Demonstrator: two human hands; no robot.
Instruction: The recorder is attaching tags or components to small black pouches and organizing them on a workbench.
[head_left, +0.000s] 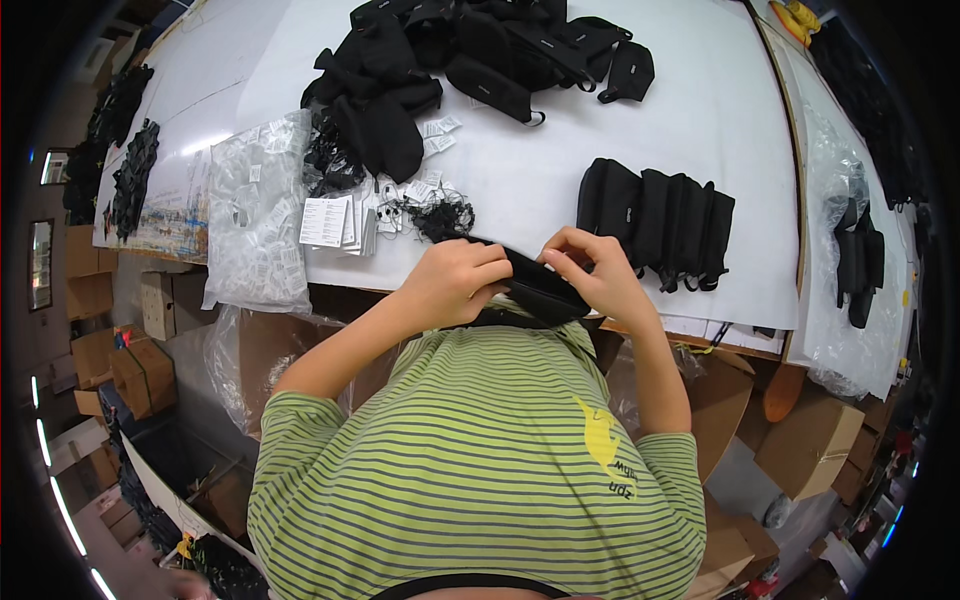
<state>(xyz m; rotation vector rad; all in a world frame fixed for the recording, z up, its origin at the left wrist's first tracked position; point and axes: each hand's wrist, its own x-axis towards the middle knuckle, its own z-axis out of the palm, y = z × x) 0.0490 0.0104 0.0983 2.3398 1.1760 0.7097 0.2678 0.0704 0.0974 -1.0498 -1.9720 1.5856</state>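
Note:
A small black fabric pouch (545, 292) is held in front of my body, at the near edge of the table. My left hand (462, 280) is closed on its left end, with the fingers curled over the fabric. At the right end, my right hand (597, 272) pinches the pouch's upper edge between thumb and fingers. Just beyond my left hand lies a tangle of black cords (443, 216). Near it is a stack of white printed cards (335, 222). To the right of my right hand, several black pouches (655, 222) lie side by side in a row.
A heap of black pouches (480, 50) covers the table's far middle. On the left, a clear plastic bag (258, 230) of small white packets hangs over the white table's (720, 110) front edge. Cardboard boxes (810, 450) stand below on the right.

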